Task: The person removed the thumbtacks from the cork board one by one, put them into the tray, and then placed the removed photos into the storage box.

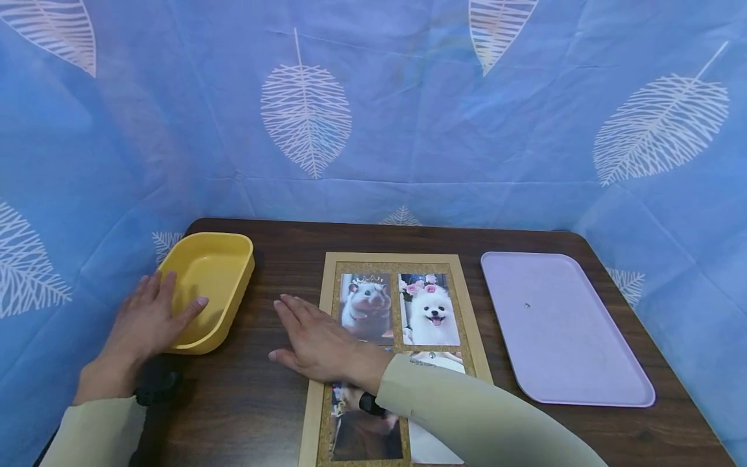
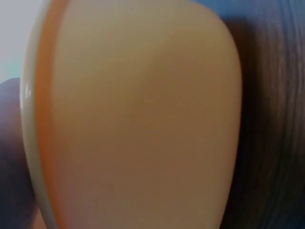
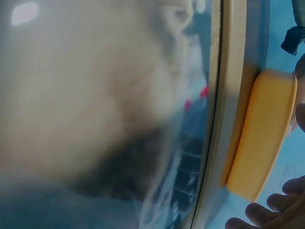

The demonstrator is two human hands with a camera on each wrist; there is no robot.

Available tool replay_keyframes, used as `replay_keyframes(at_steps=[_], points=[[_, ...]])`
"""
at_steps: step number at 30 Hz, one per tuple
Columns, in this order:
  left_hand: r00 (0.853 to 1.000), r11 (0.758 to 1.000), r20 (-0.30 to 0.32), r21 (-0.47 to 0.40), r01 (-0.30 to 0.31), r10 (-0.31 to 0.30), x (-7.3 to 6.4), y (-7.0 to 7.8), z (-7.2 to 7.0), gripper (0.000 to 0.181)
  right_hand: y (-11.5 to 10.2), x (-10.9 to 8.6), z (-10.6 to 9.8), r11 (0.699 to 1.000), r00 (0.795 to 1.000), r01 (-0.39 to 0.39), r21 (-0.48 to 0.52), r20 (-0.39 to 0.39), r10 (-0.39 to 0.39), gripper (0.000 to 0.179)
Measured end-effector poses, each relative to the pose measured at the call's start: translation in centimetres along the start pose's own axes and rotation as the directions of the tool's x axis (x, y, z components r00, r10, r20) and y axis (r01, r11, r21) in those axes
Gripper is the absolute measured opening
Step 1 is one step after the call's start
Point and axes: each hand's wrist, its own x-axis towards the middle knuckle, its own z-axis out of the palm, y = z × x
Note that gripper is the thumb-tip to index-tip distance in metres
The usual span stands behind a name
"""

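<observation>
My left hand [image 1: 148,318] is at the near left side of a yellow plastic basin [image 1: 233,275], fingers spread across its left rim and thumb over the inside. In the left wrist view the basin's wall [image 2: 147,114] fills most of the picture. My right hand [image 1: 323,340], fingers straight, lies over the left edge of a wooden photo frame [image 1: 332,272]; whether it touches the frame cannot be told. The frame holds a crowned hamster photo [image 1: 366,308] and a white dog photo [image 1: 432,311]. My right forearm partly covers the lower photos.
A light purple tray [image 1: 566,344] with a tiny shiny piece [image 1: 528,305] on it lies to the right. All stand on a dark wooden table [image 1: 245,402]. Blue leaf-patterned cloth [image 1: 408,130] hangs behind and at both sides.
</observation>
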Motion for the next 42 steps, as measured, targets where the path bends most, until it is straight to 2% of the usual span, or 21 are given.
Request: replay_keyframes(at_steps=[4, 15, 22, 28, 35, 42], points=[[0.999, 1.000, 0.030, -0.001, 0.021, -0.021, 0.0, 0.9, 0.3, 0.110, -0.1, 0.2, 0.4, 1.000, 1.000, 0.000, -0.010, -0.005, 0.000, 0.082], [0.999, 0.999, 0.028, 0.015, 0.029, -0.029, -0.8, 4.7, 1.4, 0.111, 0.0, 0.0, 0.4, 1.000, 1.000, -0.016, 0.010, -0.005, 0.016, 0.081], [1.000, 0.999, 0.022, 0.038, -0.009, 0.008, -2.0, 7.0, 2.2, 0.110, -0.3, -0.2, 0.3, 1.000, 1.000, 0.000, 0.000, -0.017, 0.000, 0.083], [0.998, 0.997, 0.025, 0.056, -0.051, 0.050, -3.2, 8.8, 2.7, 0.112, -0.8, -0.4, 0.1, 0.998, 0.999, 0.026, -0.059, -0.031, -0.028, 0.082], [0.995, 0.994, 0.048, 0.061, -0.085, 0.083, -4.6, 10.2, 2.8, 0.119, -1.2, -1.1, 0.1, 0.986, 0.998, 0.058, -0.158, 0.003, -0.058, 0.079], [0.994, 0.995, 0.065, 0.047, -0.089, 0.085, -5.2, 10.7, 2.8, 0.126, -1.3, -2.0, 0.0, 0.982, 0.997, 0.072, -0.175, 0.016, -0.070, 0.077]])
